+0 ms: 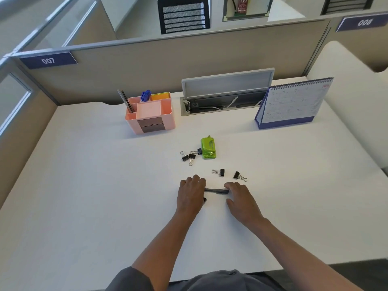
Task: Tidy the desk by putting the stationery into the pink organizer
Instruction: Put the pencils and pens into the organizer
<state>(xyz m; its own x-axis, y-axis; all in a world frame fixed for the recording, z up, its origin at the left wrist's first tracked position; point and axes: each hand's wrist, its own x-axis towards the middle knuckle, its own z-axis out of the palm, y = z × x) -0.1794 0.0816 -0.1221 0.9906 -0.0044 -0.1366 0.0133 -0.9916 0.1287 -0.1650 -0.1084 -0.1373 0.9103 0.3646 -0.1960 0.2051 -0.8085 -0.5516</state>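
Both hands meet on a dark pen (216, 191) lying flat on the white desk (84, 185): the left hand (191, 196) curls knuckles-up over one end, the right hand (241, 199) rests palm-down with fingertips touching the other; whether either truly pinches it I cannot tell. Far left at the back stands the pink organizer (150, 112), already holding rulers and blue pens. Between it and the hands lie three binder clips (190, 156) beside a green stapler (207, 148). Two more clips (230, 174) sit just beyond the right hand. A desk calendar (294, 103) stands far right.
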